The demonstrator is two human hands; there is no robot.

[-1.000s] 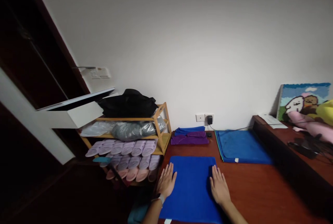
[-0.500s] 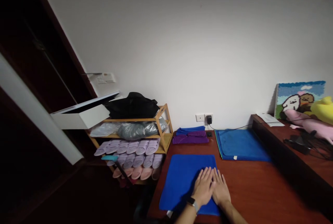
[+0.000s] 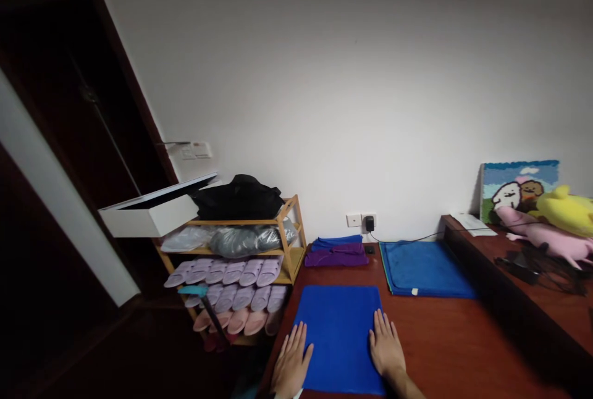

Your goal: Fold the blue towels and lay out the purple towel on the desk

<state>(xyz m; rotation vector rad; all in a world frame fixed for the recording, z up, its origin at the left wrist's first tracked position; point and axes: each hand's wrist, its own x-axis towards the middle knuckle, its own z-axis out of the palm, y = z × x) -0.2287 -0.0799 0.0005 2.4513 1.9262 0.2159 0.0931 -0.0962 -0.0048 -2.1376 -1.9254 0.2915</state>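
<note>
A bright blue cloth lies flat on the dark red wooden table in front of me. My left hand rests palm down with fingers spread on the cloth's left edge. My right hand lies flat the same way on its right edge. Neither hand holds anything.
A folded blue and purple cloth stack and a spread blue towel lie farther back by a wall socket. A wooden shoe rack with several slippers stands left. A raised shelf right carries plush toys and cables.
My left hand, which lay against the right hand half a second ago, has slid back to the cloth's left edge. The camera has tilted slightly.
</note>
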